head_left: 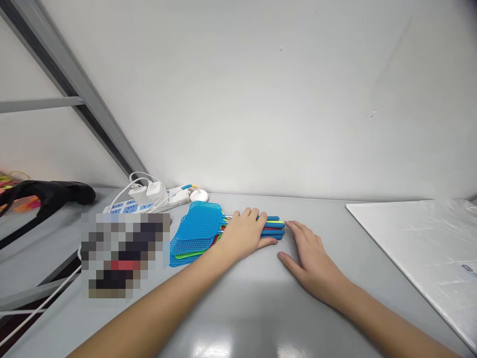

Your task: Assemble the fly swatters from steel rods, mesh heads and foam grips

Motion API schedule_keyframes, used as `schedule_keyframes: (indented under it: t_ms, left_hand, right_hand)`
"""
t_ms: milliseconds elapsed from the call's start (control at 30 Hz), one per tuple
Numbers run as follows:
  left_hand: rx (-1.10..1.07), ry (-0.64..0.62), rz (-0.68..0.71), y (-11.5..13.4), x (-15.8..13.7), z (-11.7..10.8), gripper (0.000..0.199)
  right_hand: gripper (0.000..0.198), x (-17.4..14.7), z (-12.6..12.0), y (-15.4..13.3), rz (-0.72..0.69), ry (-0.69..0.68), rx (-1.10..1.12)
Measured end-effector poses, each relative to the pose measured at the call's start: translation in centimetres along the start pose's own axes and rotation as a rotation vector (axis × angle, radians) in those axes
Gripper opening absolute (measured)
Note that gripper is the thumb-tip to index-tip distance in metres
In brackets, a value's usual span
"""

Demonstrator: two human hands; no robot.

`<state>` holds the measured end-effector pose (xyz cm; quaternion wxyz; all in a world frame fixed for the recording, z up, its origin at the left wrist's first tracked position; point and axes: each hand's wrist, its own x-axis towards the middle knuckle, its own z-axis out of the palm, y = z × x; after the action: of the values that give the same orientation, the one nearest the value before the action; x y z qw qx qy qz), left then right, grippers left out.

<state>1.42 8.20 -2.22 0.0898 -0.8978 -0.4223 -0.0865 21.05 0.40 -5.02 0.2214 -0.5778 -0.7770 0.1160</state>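
A bundle of fly swatters (201, 221) lies on the grey tabletop, mesh heads to the left and handles to the right. Most of the heads are blue; green and red ones peek out beneath. My left hand (244, 231) rests over the handles with its fingers wrapped across them, hiding the middle of the bundle. Just past the handle ends is my right hand (311, 261), thumb and fingers apart, palm near the table. Its fingertips are close to the handle ends, and nothing is in it.
At the back left a white power strip (179, 198) carries plugs and cables, beside a round white puck (198, 196). A blurred-out item (126, 253) lies at the left. A white plastic-wrapped board (421, 248) is at the right. A wall (279, 99) borders the back.
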Motion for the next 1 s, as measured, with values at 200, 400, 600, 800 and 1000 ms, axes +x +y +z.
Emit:
schedule_keyframes:
  t_ms: [200,400,600,800,1000]
  left_hand:
    - [-0.023,0.007,0.033,0.3,1.0,0.5,0.062]
    - [-0.055,0.031,0.04,1.0,3.5,1.5,0.066]
    - [-0.093,0.034,0.068,0.5,4.3,1.7,0.067]
    - [-0.104,0.054,0.113,0.0,4.5,1.2,0.073]
    - [-0.196,0.153,0.204,1.6,0.1,-1.3,0.043]
  right_hand:
    - [0.063,0.1,0.0,0.0,0.031,0.067,0.057]
    - [0.065,0.3,-0.2,0.3,0.097,0.162,0.137]
    - [0.064,0.3,0.1,0.6,0.071,0.162,0.135]
    - [0.061,0.3,0.1,0.6,0.036,0.174,0.102]
    - [0.022,0.0,-0.7,0.1,0.038,0.316,0.266]
